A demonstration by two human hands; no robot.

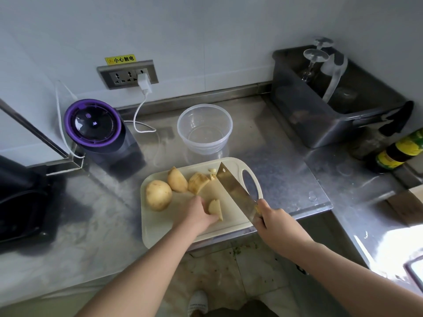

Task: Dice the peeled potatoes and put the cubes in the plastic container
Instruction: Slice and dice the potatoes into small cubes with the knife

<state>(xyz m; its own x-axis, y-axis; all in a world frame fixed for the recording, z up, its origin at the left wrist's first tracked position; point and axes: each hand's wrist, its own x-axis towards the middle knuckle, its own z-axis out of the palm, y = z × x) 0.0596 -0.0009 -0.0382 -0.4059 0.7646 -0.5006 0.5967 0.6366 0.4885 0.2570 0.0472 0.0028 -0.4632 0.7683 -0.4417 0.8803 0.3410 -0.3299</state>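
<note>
A cream cutting board lies on the steel counter. On it are a whole peeled potato, two large potato pieces and small bits near the far edge. My left hand holds a potato wedge down on the board. My right hand grips the handle of a cleaver, whose blade slants over the board just right of the wedge. A clear plastic container stands empty behind the board.
A purple-lidded appliance stands at the left, its white cable plugged into the wall socket. A grey bin holding upturned glasses is at the back right, with a dark bottle beside it. A black object occupies the far left.
</note>
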